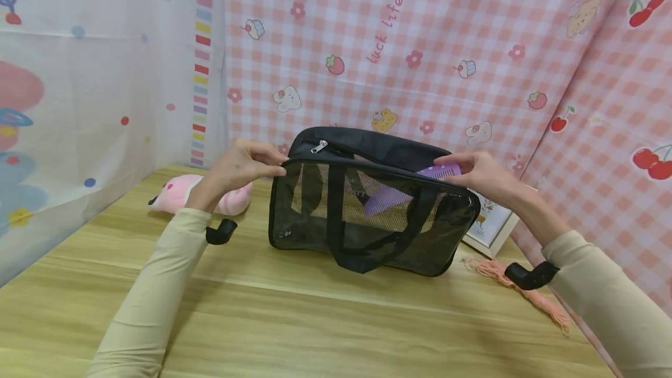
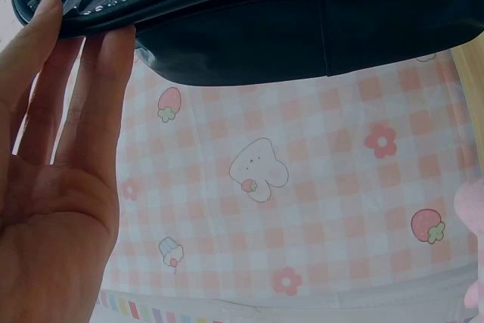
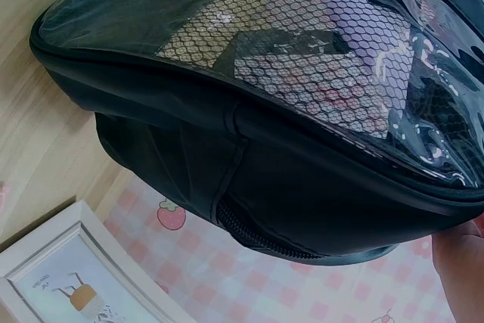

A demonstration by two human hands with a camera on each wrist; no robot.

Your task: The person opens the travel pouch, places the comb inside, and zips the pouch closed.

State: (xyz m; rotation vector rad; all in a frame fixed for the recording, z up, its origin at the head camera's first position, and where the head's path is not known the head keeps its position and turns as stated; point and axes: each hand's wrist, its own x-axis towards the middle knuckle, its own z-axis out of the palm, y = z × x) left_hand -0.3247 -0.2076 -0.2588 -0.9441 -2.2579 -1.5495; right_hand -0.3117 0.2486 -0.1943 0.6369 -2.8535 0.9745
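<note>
A black bag with a clear front panel, mesh behind it and black straps stands on the wooden table, its top zipper partly undone. My left hand pinches the bag's upper left edge between thumb and fingers, also visible in the left wrist view. At the right end of the opening, my right hand holds a purple comb. The comb's toothed end shows above the rim, while a purple part shows through the clear panel. In the right wrist view, the bag hides most of the right hand.
Left of the bag lies a pink plush toy. A white-framed picture leans behind the bag's right side, near a bundle of peach cord. Patterned cloth hangs behind the table.
</note>
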